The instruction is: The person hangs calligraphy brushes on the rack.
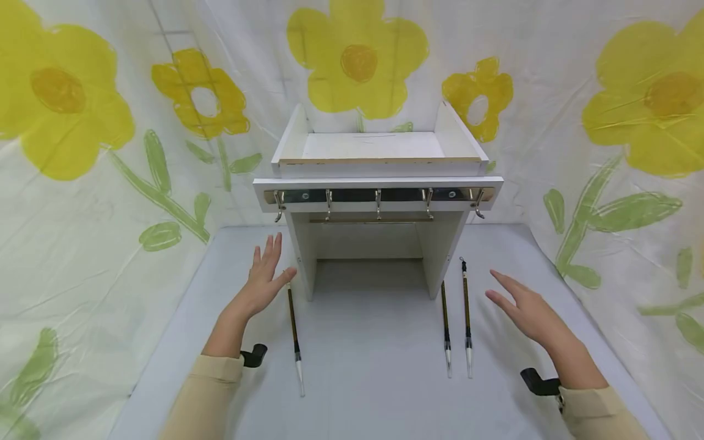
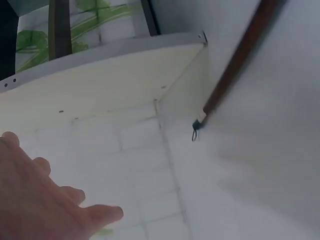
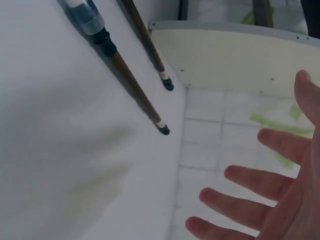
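Note:
My left hand is held above the table, fingers spread and holding nothing, close to the upper end of a brush. Fingers extended and empty, my right hand hovers to the right of two more brushes. All three brushes lie with their clear-capped tips toward me. Between the hands stands a white shelf with a metal hook rail. The left wrist view shows one brush beside the shelf panel; in the right wrist view two brushes lie near the other side panel.
The white table extends in front of the shelf and to both sides. A white curtain with yellow flowers hangs behind and at both sides. Several hooks stick out from the shelf's front rail, and an open tray-like compartment tops the shelf.

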Motion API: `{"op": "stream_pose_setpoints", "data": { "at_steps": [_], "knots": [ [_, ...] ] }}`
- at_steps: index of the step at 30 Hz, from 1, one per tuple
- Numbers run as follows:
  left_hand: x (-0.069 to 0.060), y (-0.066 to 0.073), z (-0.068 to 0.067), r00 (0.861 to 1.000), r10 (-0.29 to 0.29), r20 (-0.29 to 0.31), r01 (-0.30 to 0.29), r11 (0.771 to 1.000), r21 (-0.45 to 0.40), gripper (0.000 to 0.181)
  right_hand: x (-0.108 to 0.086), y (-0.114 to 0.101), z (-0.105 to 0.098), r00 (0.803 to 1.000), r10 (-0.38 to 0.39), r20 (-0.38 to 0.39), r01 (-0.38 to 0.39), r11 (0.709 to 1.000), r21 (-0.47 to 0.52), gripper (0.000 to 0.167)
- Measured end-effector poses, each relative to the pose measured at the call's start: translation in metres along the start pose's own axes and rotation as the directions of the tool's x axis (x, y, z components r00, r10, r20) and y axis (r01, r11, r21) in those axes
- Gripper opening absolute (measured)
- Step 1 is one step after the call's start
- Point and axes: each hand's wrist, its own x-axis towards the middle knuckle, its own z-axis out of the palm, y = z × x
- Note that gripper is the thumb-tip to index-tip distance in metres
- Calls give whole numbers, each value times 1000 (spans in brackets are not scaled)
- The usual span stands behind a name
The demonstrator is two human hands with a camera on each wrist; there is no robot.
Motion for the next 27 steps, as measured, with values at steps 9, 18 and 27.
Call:
{"op": "stream_pose_setpoints", "data": {
  "at_steps": [9,18,27],
  "knots": [
    [20,5,8,997,33,64,-15,964,-266,75,16,-3,13,997,45,63,-51,994,92,67],
    [25,10,13,994,6,107,42,896,-442,67,33,5,29,995,71,77,-88,963,253,71],
    [31,16,23,994,-48,101,93,857,-506,69,40,8,47,969,200,146,-242,893,380,78]
  ]
}}
